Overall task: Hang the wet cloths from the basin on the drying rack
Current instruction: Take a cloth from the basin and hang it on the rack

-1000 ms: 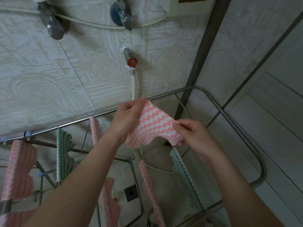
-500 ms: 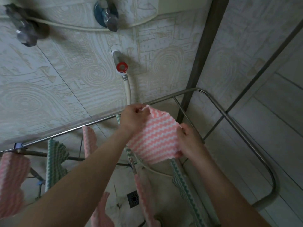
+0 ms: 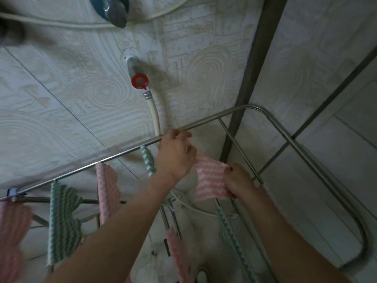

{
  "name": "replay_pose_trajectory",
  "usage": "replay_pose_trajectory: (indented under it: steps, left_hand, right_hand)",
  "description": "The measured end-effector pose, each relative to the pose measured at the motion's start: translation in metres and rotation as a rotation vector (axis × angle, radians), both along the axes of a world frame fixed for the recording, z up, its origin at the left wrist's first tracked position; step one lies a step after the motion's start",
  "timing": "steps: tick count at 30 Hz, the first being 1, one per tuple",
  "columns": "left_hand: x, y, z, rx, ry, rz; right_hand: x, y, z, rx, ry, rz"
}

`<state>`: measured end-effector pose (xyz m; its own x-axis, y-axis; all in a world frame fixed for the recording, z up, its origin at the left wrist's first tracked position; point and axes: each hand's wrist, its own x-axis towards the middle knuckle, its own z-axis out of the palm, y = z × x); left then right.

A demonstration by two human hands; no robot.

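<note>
I see the pink-and-white wavy-striped cloth stretched between both hands. The fingers of the left hand pinch its upper corner, just below the back rail of the steel tube drying rack. The fingers of the right hand grip its right edge. A white hose hangs behind the left fingers, and a green-and-white striped cloth hangs just beside them.

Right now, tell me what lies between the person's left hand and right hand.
A pink-and-white zigzag-striped cloth spans the gap, held by the left hand and the right hand, as the head view shows.
</note>
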<state>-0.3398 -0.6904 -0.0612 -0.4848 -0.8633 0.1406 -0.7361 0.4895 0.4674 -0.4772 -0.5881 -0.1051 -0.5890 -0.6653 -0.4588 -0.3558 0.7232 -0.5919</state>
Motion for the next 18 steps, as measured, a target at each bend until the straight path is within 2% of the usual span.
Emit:
replay_pose_trajectory:
  steps: [4,8,10,13,15,18]
  left_hand:
    - [0.014,0.045,-0.011,0.181,-0.199,-0.217]
    - [0.01,0.039,-0.019,0.16,-0.257,-0.199]
    - [0.006,0.034,-0.022,0.128,-0.28,-0.179]
    - [0.001,0.029,-0.025,0.128,-0.31,-0.134]
    - [-0.001,0.026,-0.025,0.142,-0.315,-0.11]
    - [0.0,0.026,-0.021,0.161,-0.356,-0.105]
  right_hand:
    - [0.003,-0.005,-0.005,-0.036,-0.016,-0.059]
    - [0.003,-0.012,0.003,-0.176,0.044,-0.156]
    - [0.004,-0.016,0.005,-0.184,0.046,-0.153]
    - [0.009,-0.017,0.01,-0.08,0.085,-0.001]
    - [0.01,-0.015,0.014,-0.088,0.12,0.104]
    - [0.014,-0.009,0.028,-0.171,-0.106,0.185]
